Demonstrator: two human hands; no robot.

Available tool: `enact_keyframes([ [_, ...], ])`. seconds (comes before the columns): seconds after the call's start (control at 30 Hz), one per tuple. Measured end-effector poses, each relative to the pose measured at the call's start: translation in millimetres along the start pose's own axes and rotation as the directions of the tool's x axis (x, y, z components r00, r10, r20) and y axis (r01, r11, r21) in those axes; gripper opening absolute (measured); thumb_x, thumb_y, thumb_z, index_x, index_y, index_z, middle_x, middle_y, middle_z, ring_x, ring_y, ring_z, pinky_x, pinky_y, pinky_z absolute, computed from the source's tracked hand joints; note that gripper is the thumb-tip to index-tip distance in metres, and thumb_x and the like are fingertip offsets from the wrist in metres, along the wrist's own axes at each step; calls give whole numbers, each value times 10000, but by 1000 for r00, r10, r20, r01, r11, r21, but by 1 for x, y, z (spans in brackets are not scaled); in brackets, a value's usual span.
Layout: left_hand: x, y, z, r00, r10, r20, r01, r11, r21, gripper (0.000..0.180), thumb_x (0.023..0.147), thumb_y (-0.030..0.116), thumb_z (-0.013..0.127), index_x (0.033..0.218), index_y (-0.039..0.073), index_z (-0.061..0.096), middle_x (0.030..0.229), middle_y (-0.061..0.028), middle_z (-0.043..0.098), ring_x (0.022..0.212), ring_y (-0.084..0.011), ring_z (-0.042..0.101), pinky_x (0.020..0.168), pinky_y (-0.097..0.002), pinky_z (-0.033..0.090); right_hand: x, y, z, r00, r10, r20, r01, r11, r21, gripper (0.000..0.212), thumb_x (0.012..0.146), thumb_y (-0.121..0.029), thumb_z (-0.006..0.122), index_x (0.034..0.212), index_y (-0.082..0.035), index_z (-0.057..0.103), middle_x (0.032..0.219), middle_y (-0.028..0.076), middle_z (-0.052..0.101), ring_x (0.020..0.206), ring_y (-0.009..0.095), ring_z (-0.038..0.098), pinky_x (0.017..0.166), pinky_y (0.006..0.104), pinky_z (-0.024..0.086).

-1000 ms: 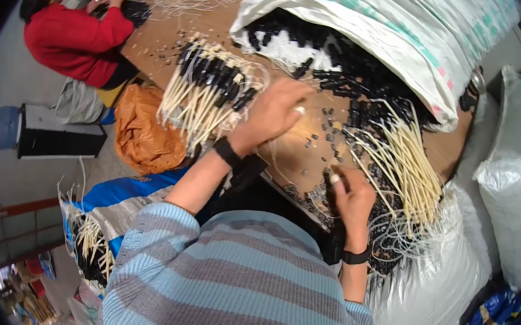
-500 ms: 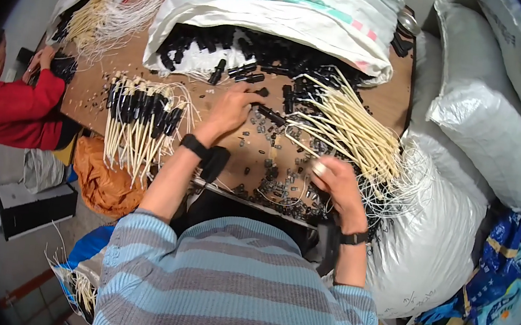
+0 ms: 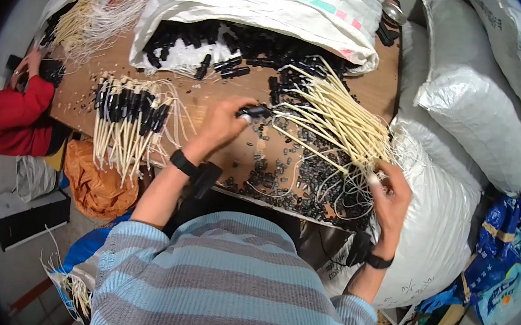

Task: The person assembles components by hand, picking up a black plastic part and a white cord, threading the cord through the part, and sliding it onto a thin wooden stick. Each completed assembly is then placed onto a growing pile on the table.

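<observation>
My left hand (image 3: 224, 124) is closed around a black plastic tubular fitting (image 3: 255, 111) above the table. Pale tape or a cover shows on its thumb. Just right of the fitting lies a fanned bundle of cream-coloured tubes (image 3: 343, 117), with black fittings at their far-left ends and thin white wires trailing from the near-right ends. One cream tube (image 3: 307, 146) lies apart along the bundle's near side. My right hand (image 3: 391, 195) is over the tangle of white wires (image 3: 360, 185), thumb and fingers curved but apart. Whether it touches a wire I cannot tell.
A large white woven sack (image 3: 259, 2) spills black fittings at the back. Small dark pieces (image 3: 291, 179) litter the brown table. More assembled tubes (image 3: 127, 121) lie left. Stuffed sacks (image 3: 441, 209) crowd the right side. Someone in a red sleeve (image 3: 15, 112) works at far left.
My right hand has moved right, from the loose cream tube to the wire ends, and its fingers have opened. My left hand has picked up a black fitting. The view has shifted slightly.
</observation>
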State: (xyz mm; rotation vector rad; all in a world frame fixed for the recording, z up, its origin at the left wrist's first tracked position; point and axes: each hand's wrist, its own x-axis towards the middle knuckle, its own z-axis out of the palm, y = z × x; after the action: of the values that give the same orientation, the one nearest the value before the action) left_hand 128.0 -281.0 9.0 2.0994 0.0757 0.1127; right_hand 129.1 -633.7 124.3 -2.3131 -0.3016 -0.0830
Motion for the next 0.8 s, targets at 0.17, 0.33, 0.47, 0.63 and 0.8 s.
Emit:
enact_keyframes([
  [0.17,-8,14,-2,994,111,11,-111,993,-33,380,709,0,545,1077,27,634,1026,-155,665,980,-271,634,875,-336,476,65,53,57,975,-222,4,196,853,-484,201,742,-96,667,939,-57,657,936,120,612,805,339,598,678,396,475],
  [0.33,-37,-16,-21,985,130,-114,-151,968,-198,441,692,-80,482,1092,30,632,1078,-131,661,1027,-241,620,923,-345,462,89,49,77,870,-484,92,452,711,-538,150,738,-84,637,860,-22,576,853,166,560,772,371,535,676,447,430],
  [0.47,-51,-30,-1,930,259,-261,-353,830,-433,437,735,-88,479,1142,40,568,1052,-130,623,1038,-233,586,923,-343,447,54,42,105,757,-633,163,652,712,-261,254,890,-139,572,1074,36,593,1005,235,635,861,423,600,746,414,497],
  [0.63,-66,-9,-27,960,-9,-281,-28,991,-127,340,779,-18,499,1105,63,556,962,-161,595,893,-300,570,758,-389,441,14,-32,129,790,-504,349,485,862,148,345,935,-288,600,1087,11,680,1071,212,662,1012,363,605,887,437,477],
  [0.8,-85,-32,-47,944,21,-329,-91,976,-199,383,670,-131,419,1006,-2,550,928,-209,579,942,-368,534,811,-440,409,22,-60,135,706,-576,413,547,813,199,398,958,-352,558,1037,15,690,961,205,688,813,343,650,724,396,527],
])
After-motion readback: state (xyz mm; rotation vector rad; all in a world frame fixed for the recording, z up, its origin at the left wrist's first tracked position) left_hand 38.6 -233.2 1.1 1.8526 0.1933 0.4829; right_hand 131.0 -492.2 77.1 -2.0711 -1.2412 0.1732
